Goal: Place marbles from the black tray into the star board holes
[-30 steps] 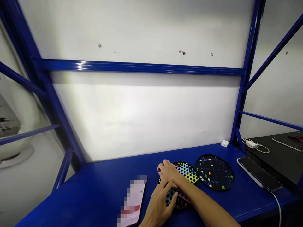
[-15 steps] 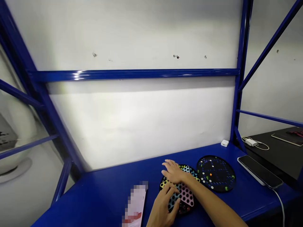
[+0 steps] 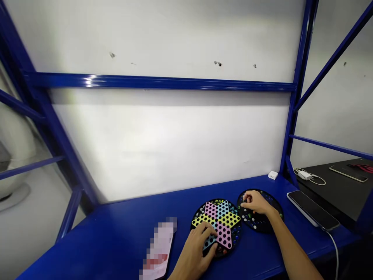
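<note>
A Chinese checkers board (image 3: 225,234) with a six-pointed star in pink, blue and yellow lies on the blue table. Coloured marbles fill the compartments around its star. My left hand (image 3: 198,245) rests at the board's near left side, thumb and fingers apart, partly covering the blue point. Over the round black lid (image 3: 264,225), to the right of the board, is my right hand (image 3: 255,202) with its fingers pinched. Whatever the fingertips hold, if anything, I cannot make out. White marbles (image 3: 244,217), green ones and an orange one sit on the lid.
A phone (image 3: 159,251) with a blurred screen lies left of the board. Another phone (image 3: 313,210) with a white cable lies at the right. A small white case (image 3: 273,175) stands near the back. Blue frame posts (image 3: 287,136) rise around the table (image 3: 125,233).
My right hand has moved right, from above the board to the black lid, uncovering the star. My left hand stays on the board. The camera view has shifted slightly.
</note>
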The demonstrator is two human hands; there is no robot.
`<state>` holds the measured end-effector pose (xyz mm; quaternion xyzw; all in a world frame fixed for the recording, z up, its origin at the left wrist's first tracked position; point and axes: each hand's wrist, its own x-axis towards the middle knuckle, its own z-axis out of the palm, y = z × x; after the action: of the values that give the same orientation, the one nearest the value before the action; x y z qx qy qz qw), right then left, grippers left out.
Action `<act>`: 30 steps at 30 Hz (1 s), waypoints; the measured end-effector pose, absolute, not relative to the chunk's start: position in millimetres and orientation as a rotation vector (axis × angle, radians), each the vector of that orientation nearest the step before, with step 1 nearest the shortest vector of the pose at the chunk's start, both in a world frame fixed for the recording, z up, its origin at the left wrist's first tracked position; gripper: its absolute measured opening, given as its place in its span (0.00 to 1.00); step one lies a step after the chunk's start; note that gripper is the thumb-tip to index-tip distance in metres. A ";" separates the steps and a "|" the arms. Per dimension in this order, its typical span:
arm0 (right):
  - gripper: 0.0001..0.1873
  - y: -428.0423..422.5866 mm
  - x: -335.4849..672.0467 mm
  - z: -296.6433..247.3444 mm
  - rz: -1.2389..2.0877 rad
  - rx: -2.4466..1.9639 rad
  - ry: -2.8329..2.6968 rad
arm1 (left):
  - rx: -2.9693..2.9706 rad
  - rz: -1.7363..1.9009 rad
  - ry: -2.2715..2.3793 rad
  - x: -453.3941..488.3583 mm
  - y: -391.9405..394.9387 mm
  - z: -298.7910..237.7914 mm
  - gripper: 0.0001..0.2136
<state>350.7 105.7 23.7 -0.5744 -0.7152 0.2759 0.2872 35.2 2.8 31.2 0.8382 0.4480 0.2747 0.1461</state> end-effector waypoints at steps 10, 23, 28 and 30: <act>0.04 54.5 343.0 29.5 0.726 -1.594 -2.007 | 2.447 0.798 1.292 34.4 3.1 30.8 0.08; 0.14 51.9 425.0 34.9 0.964 -1.557 -1.319 | 2.447 0.764 1.280 34.0 4.0 30.1 0.07; 0.07 37.9 443.0 21.6 0.334 -2.090 -1.793 | 2.446 0.745 1.274 33.2 5.0 27.8 0.07; 0.06 35.3 444.3 20.7 0.265 -2.176 -1.870 | 2.438 0.735 1.279 33.1 5.1 27.4 0.06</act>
<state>444.3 35.3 20.7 -0.7487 -0.6437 0.0913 0.1297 33.1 5.1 27.4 0.8464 0.4441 0.2553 0.1456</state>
